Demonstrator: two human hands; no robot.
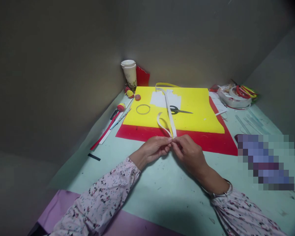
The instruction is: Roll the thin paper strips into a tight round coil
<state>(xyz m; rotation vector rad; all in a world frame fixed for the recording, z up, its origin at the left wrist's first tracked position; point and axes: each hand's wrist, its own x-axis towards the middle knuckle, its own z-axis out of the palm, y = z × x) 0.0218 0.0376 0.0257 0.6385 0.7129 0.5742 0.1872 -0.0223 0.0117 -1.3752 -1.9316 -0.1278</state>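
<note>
Craft workspace — scissors (179, 110), white strip (170, 116), yellow sheets (198, 100) on table (159, 183).

Our left hand (156, 149) and right hand (190, 153) meet at the fingertips (168, 140).
Both pinch between thumb (177, 152) and forefinger (181, 139), the left's remaining fingers (163, 151) curled inward; our sleeved forearms (102, 196) slant in from either side, our wrists (212, 180) well apart.

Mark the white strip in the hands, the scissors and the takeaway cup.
White strip (171, 120): head view, middle of its long stretch.
Scissors (180, 111): head view, blades near the handles.
Takeaway cup (130, 74): head view, its side.
</note>
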